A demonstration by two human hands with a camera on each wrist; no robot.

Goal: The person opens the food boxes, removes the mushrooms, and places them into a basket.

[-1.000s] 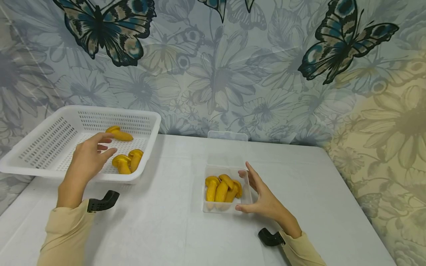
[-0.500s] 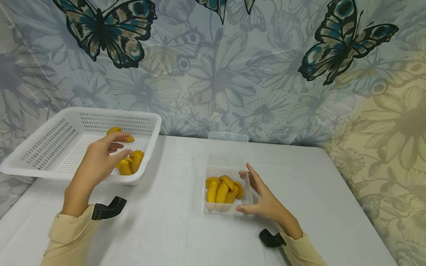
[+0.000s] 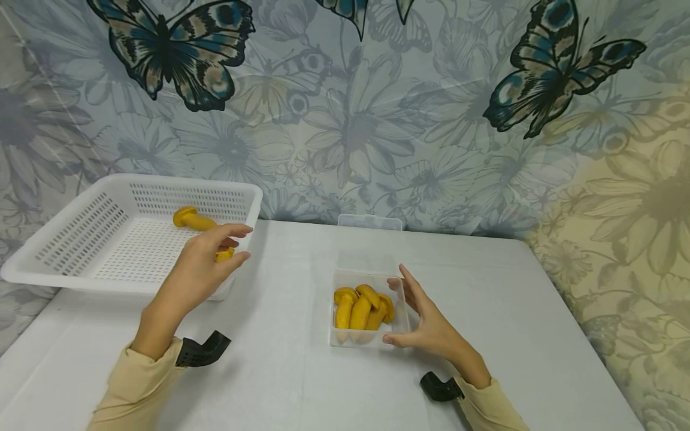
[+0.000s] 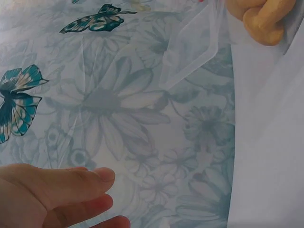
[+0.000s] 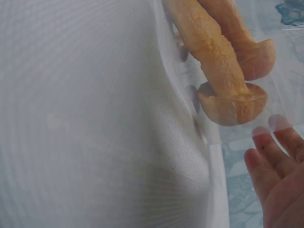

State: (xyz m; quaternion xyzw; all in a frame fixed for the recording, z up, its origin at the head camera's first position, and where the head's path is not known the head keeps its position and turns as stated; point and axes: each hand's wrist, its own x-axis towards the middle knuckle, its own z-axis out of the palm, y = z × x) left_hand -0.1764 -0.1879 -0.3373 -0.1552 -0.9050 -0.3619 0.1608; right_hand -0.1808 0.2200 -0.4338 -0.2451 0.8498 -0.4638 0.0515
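Note:
My left hand (image 3: 199, 269) hovers over the front right corner of a white perforated basket (image 3: 64, 280), holding nothing. Its thumb and fingers (image 4: 80, 183) are extended with a gap between them. One yellow mushroom (image 3: 188, 219) lies further back in the basket; another mushroom (image 3: 224, 255) is mostly hidden behind the hand. My right hand (image 3: 431, 323) rests against the right side of a clear plastic box (image 3: 339, 340), thumb at the front corner, fingers toward the back. Several mushrooms (image 3: 360, 311) lie in the box. The right wrist view shows fairly straight fingers (image 5: 266, 175) at its clear wall.
The box's transparent lid (image 3: 369, 222) stands folded back behind it. A white cloth (image 3: 291, 371) covers the table. Close behind rises a floral, butterfly-printed backdrop (image 3: 356, 131). Black wrist mounts (image 3: 205, 350) stick out from both sleeves.
My left hand has moved right across the basket, uncovering the back mushroom and covering the ones near the front corner. My right hand and the box have stayed in place.

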